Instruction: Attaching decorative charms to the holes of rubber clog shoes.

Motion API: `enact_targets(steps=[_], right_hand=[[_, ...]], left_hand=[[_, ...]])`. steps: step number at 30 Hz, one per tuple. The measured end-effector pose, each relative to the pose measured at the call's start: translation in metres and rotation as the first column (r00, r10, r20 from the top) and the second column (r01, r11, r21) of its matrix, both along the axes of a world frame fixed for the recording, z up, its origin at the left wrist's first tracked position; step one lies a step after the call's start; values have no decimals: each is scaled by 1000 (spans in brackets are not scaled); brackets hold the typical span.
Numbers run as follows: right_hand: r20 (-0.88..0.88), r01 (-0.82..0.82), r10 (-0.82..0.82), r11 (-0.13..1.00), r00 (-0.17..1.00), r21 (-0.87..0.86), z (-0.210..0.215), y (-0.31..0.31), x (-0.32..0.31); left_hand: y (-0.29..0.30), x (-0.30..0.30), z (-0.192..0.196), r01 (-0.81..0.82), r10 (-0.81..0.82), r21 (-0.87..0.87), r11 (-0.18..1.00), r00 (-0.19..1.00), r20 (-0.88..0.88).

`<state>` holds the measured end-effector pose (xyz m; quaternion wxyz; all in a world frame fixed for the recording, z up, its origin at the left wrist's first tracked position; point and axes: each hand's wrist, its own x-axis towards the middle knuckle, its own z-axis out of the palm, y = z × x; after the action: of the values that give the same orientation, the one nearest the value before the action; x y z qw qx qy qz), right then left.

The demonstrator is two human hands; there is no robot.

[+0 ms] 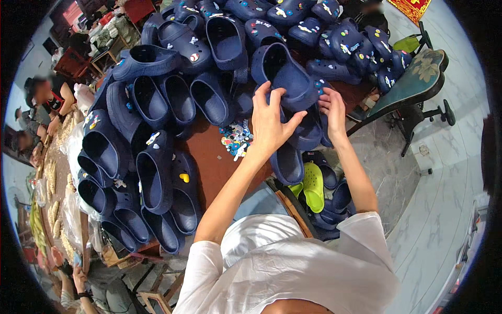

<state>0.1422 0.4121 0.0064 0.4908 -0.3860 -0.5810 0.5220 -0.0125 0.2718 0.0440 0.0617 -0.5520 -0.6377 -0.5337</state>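
A dark blue clog point(286, 78) sits in front of me with its opening facing me. My left hand point(273, 123) is at its near side, fingers and thumb spread apart, the fingertips overlapping the clog's edge; whether they press on it I cannot tell. To the right of that clog, my right hand point(332, 112) has loosely bent, parted fingers beside another clog with small charms point(320, 86). No object shows inside either hand. Below my hands more blue clogs point(288, 165) lean at the table's edge. A heap of small colourful shoe charms point(237, 138) lies left of my left wrist.
Many blue clogs point(151, 172) cover the brown table point(212, 162) to the left and far side. Lower right, a lime green clog point(313, 187) lies among blue ones. A swivel chair point(418, 78) stands at right. Several people point(52, 99) sit at far left.
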Motion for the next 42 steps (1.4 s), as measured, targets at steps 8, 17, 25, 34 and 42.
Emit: enact_targets(steps=[8, 17, 25, 34, 42], right_hand=[[812, -175, -229, 911, 536, 373, -121, 63, 37], [692, -29, -435, 836, 577, 549, -110, 63, 17], [672, -30, -443, 822, 593, 569, -103, 60, 43], [556, 226, -515, 832, 652, 506, -133, 31, 99], [155, 472, -515, 847, 843, 246, -117, -2, 124]], left_hand=[[-2, 2, -10, 37, -36, -44, 998, 999, 20], [-4, 17, -17, 32, -25, -73, 997, 995, 93], [-4, 19, -22, 22, -13, -61, 998, 988, 157], [-9, 19, -24, 24, -4, -80, 997, 972, 234], [-17, 8, -42, -7, 25, -74, 997, 969, 244]])
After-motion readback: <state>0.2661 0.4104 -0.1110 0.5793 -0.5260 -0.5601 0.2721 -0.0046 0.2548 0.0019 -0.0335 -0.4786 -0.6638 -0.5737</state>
